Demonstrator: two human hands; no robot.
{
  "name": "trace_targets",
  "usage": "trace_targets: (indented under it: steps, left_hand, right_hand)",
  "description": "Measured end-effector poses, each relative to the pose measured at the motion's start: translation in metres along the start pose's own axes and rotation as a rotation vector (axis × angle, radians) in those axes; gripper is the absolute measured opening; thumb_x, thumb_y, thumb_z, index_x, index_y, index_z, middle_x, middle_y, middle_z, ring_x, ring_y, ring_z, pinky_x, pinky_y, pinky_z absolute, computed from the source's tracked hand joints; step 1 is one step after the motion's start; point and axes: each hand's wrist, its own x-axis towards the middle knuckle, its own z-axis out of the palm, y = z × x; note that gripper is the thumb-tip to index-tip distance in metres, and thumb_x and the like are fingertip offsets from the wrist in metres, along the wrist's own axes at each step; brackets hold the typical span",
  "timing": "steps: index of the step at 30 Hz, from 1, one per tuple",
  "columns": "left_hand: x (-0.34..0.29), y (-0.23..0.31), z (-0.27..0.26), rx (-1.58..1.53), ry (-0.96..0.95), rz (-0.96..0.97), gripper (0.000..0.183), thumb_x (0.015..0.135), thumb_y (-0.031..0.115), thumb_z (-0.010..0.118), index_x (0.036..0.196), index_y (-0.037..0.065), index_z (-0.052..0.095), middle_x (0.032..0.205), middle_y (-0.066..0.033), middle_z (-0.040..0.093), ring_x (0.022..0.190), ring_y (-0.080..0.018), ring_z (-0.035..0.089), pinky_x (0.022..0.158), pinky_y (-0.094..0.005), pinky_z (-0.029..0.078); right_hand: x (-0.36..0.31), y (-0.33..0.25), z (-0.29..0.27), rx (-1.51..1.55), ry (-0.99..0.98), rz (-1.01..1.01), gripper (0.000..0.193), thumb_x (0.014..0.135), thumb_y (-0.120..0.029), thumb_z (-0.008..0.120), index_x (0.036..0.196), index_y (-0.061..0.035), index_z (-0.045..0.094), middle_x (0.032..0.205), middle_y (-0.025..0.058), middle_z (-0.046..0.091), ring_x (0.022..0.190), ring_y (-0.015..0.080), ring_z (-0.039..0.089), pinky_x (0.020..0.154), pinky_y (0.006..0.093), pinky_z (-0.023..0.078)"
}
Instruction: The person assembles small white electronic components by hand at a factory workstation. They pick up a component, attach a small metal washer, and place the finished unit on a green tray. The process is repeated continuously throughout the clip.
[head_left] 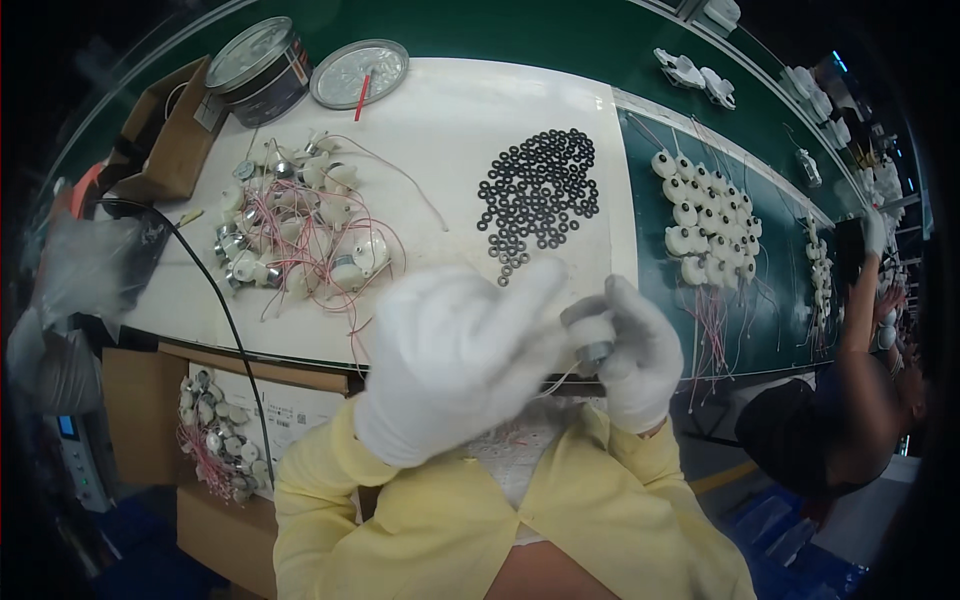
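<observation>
My right hand (643, 350), in a white glove, grips a small motor (594, 351) with a white plastic housing and a grey metal end. A pale wire trails from it toward my lap. My left hand (450, 345), also white-gloved, is close beside it on the left and smeared by motion. One of its fingers reaches up and right; whether it holds anything I cannot make out. Ahead of both hands, many black rubber rings (540, 185) lie spread on the white board. To the left is a tangled pile of similar motors (300, 215) with pink wires.
On the right green mat stand rows of motors (712, 215) topped with black rings. A metal can (262, 75), a round lid (340, 90) and a cardboard box (175, 150) sit far left. An open carton (145, 420) holds more motors. Another person's arm (860, 310) is at far right.
</observation>
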Motion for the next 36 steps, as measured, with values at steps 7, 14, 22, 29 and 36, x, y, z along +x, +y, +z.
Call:
trace_targets:
  steps: [7,14,22,29,36]
  left_hand:
    - [-0.001,-0.094,-0.016,0.650,0.013,-0.023,0.020,0.084,0.015,0.078,0.103,0.008,0.074,0.089,-0.0101,0.070,0.098,-0.0313,0.067,0.087,-0.0444,0.052]
    - [-0.015,-0.088,-0.022,0.660,-0.003,-0.108,0.025,0.083,0.021,0.081,0.103,0.008,0.074,0.088,-0.0100,0.070,0.099,-0.0310,0.067,0.090,-0.0461,0.051]
    - [-0.016,-0.055,-0.008,0.448,-0.005,-0.038,0.042,0.074,0.024,0.086,0.111,0.007,0.072,0.089,-0.0077,0.067,0.101,-0.0321,0.065,0.092,-0.0491,0.050]
    - [-0.038,-0.063,0.005,0.364,0.003,-0.094,0.048,0.074,0.022,0.086,0.116,0.007,0.071,0.093,-0.0092,0.066,0.107,-0.0363,0.065,0.094,-0.0522,0.051]
    - [-0.050,-0.052,0.017,0.343,0.097,-0.181,0.048,0.075,0.024,0.086,0.117,0.007,0.071,0.097,-0.0112,0.066,0.115,-0.0387,0.063,0.100,-0.0542,0.048]
  right_hand:
    - [0.020,0.007,-0.043,-0.554,-0.159,0.186,0.034,0.095,-0.008,0.073,0.128,-0.0009,0.070,0.093,0.0110,0.075,0.072,0.0188,0.069,0.069,0.0320,0.056]
    - [0.030,-0.001,-0.061,-1.263,-0.036,-0.043,0.023,0.096,-0.023,0.075,0.111,-0.0059,0.076,0.087,0.0114,0.073,0.069,0.0273,0.071,0.063,0.0385,0.055]
    - [0.037,0.008,-0.041,-1.419,-0.198,-0.041,0.026,0.089,-0.036,0.079,0.104,-0.0153,0.075,0.092,0.0074,0.076,0.061,0.0245,0.068,0.054,0.0385,0.049]
    - [0.054,-0.012,-0.041,-1.455,-0.459,-0.055,0.024,0.092,-0.032,0.079,0.107,-0.0138,0.074,0.091,0.0048,0.077,0.079,0.0213,0.071,0.065,0.0354,0.050]
    - [0.063,-0.024,-0.043,-0.115,-0.152,0.765,0.035,0.102,-0.008,0.066,0.135,0.0034,0.064,0.104,0.0033,0.072,0.092,0.0085,0.065,0.079,0.0245,0.052]
